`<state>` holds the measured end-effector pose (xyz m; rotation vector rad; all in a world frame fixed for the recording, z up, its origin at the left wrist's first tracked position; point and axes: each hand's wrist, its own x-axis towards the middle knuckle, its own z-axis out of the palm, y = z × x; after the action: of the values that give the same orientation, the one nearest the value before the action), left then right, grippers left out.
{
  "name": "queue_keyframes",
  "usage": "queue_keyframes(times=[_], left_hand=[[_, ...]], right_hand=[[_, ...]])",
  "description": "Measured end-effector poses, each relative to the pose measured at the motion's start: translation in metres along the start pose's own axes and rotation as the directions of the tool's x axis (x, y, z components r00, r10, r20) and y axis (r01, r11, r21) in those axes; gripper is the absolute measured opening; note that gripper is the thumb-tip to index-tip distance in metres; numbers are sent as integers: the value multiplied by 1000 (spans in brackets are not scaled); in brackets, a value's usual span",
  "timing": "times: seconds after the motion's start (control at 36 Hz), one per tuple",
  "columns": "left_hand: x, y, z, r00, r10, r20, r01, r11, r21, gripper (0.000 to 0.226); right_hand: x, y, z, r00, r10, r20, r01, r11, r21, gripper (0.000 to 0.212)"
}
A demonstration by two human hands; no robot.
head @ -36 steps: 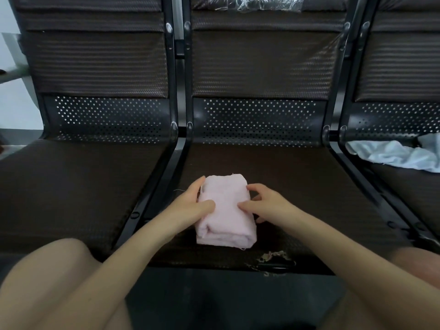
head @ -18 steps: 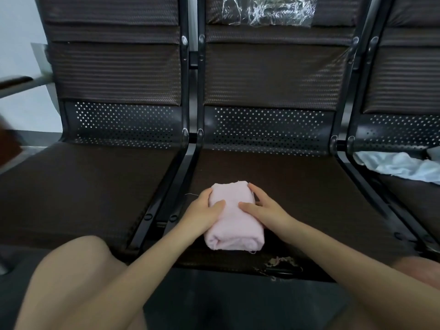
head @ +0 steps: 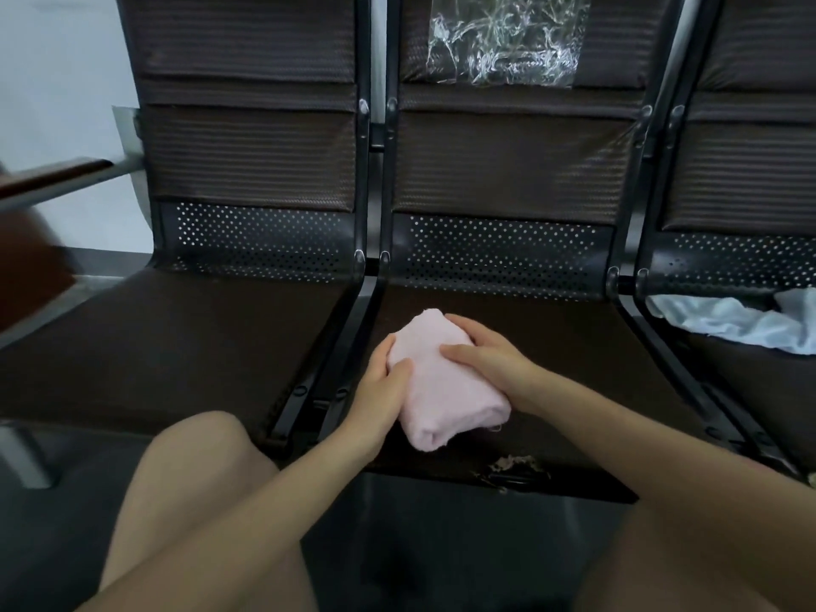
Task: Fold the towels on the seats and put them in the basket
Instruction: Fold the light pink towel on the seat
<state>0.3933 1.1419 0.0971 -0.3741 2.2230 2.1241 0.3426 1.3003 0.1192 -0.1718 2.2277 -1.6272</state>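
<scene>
Folded pink towel [head: 446,382] on middle seat [head: 574,346], both hands clamped on it: left hand [head: 379,390] at 9 o'clock, right hand [head: 481,351] at 2. White towel [head: 724,322] crumpled on right seat.

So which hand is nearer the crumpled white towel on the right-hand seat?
Right. The right hand grips the far, right side of the folded pink towel, the side toward the white towel. The left hand holds the pink towel's left edge, farther off.
</scene>
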Motion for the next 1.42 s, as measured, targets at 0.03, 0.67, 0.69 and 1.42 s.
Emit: queue_keyframes(times=[0.03, 0.67, 0.69, 1.42], left_hand=[[-1, 3, -1, 1000, -19, -3, 19, 998, -64, 44], [-52, 53, -183, 860, 50, -507, -249, 909, -333, 37], [-55, 51, -191, 836, 94, -541, -282, 919, -276, 43], [-272, -155, -410, 444, -216, -869, 282, 955, -94, 55]], right_hand=[[-1, -9, 0, 1000, -17, 1, 17, 1000, -9, 52], [27, -132, 189, 924, -333, 188, 321, 942, 94, 39], [26, -132, 200, 924, -333, 186, 318, 942, 109, 39], [-81, -28, 541, 633, -71, 771, 230, 968, -100, 48]])
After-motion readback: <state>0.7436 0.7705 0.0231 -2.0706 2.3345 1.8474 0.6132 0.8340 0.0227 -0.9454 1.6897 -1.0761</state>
